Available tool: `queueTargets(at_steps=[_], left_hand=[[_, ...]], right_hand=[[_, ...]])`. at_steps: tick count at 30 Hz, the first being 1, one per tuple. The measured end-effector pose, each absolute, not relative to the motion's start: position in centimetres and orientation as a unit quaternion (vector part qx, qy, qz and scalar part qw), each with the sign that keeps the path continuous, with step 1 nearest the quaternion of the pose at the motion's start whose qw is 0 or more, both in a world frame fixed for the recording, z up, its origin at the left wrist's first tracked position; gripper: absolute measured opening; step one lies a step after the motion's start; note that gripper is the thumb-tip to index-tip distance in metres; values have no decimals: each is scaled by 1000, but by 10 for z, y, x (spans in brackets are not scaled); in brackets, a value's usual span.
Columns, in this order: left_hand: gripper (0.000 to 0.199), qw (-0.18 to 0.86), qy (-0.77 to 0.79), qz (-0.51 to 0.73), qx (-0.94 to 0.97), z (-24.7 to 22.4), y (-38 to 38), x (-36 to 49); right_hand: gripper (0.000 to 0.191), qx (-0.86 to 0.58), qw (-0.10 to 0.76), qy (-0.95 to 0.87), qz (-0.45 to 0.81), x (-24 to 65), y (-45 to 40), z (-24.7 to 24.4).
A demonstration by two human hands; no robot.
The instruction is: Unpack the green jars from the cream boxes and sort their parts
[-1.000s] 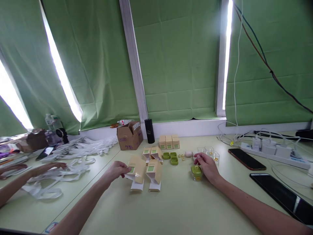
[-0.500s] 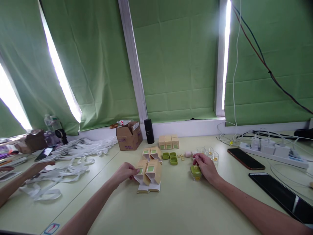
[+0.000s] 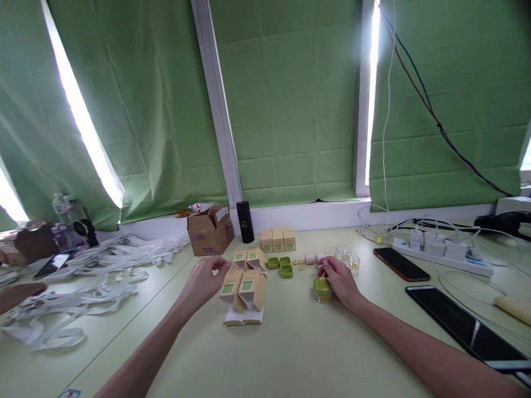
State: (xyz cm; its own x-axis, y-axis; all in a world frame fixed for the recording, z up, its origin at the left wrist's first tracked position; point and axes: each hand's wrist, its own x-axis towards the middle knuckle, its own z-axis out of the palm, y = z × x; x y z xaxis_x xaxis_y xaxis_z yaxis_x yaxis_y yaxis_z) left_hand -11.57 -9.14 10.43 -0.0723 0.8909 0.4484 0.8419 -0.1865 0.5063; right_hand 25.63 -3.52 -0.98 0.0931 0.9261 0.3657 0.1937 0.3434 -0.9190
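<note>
My left hand (image 3: 207,280) is by the left side of the open cream paper boxes with green labels, its thumb and fingertips curled together near a rear box (image 3: 239,258). Whether it grips the box edge I cannot tell. Two front boxes (image 3: 252,287) stand with white inner flaps folded out. My right hand (image 3: 339,280) rests on the table, fingers curled closed, beside a small clear container with a green lid (image 3: 322,288). What its fingertips hold, if anything, is hidden. Behind lie green square trays (image 3: 286,271), tiny yellowish pieces (image 3: 298,263) and clear cups (image 3: 343,254).
Three closed cream boxes (image 3: 277,240) stand behind, near a black cylinder (image 3: 245,222) and a brown carton (image 3: 211,231). White straps (image 3: 103,282) and another person's hand (image 3: 25,293) are at left. Phones (image 3: 401,264), a tablet (image 3: 460,320) and a power strip (image 3: 443,255) lie right.
My left hand has left the front left box and moved up toward the rear boxes. My right hand stays beside the green-lidded container. The view has shifted slightly to the right.
</note>
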Motion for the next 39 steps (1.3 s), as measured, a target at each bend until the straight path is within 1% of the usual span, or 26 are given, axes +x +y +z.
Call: queueTargets(at_steps=[2, 5, 8, 9, 12, 13, 14, 17, 19, 22, 24, 27, 33, 37, 39], left_hand=[[33, 19, 589, 374, 716, 106, -97, -87], [28, 53, 520, 359, 773, 99, -101, -40], [19, 71, 463, 355, 809, 86, -97, 0], [15, 89, 450, 350, 817, 81, -94, 10], [9, 144, 445, 347, 813, 70, -82, 32], [10, 155, 451, 351, 806, 66, -78, 36], [12, 167, 456, 352, 800, 63, -75, 40], [18, 186, 464, 362, 787, 53, -69, 46], [23, 187, 455, 387, 780, 45, -68, 48], [30, 176, 433, 456, 757, 34, -68, 46], [30, 172, 423, 492, 741, 29, -68, 44], [29, 184, 414, 513, 729, 24, -68, 41], [25, 210, 399, 527, 720, 21, -75, 44], [23, 204, 411, 522, 719, 24, -79, 46], [23, 205, 416, 519, 718, 26, -80, 46]], right_hand=[[45, -483, 541, -615, 309, 259, -37, -2], [40, -487, 469, -678, 288, 268, -40, 13], [31, -440, 410, -736, 309, 282, -42, 26], [33, -422, 389, -751, 328, 287, -43, 28], [60, -410, 321, -777, 355, 296, -44, 27], [62, -418, 307, -781, 349, 296, -44, 26], [60, -427, 300, -782, 340, 296, -44, 24], [48, -434, 316, -775, 332, 290, -44, 22], [43, -417, 341, -756, 371, 284, -45, 23], [41, -334, 389, -688, 515, 276, -49, 27], [43, -249, 409, -625, 616, 273, -52, 29], [48, -158, 418, -555, 702, 269, -56, 30], [47, -98, 411, -507, 751, 264, -60, 30], [44, -108, 424, -497, 749, 260, -61, 30], [44, -122, 445, -495, 736, 258, -61, 27]])
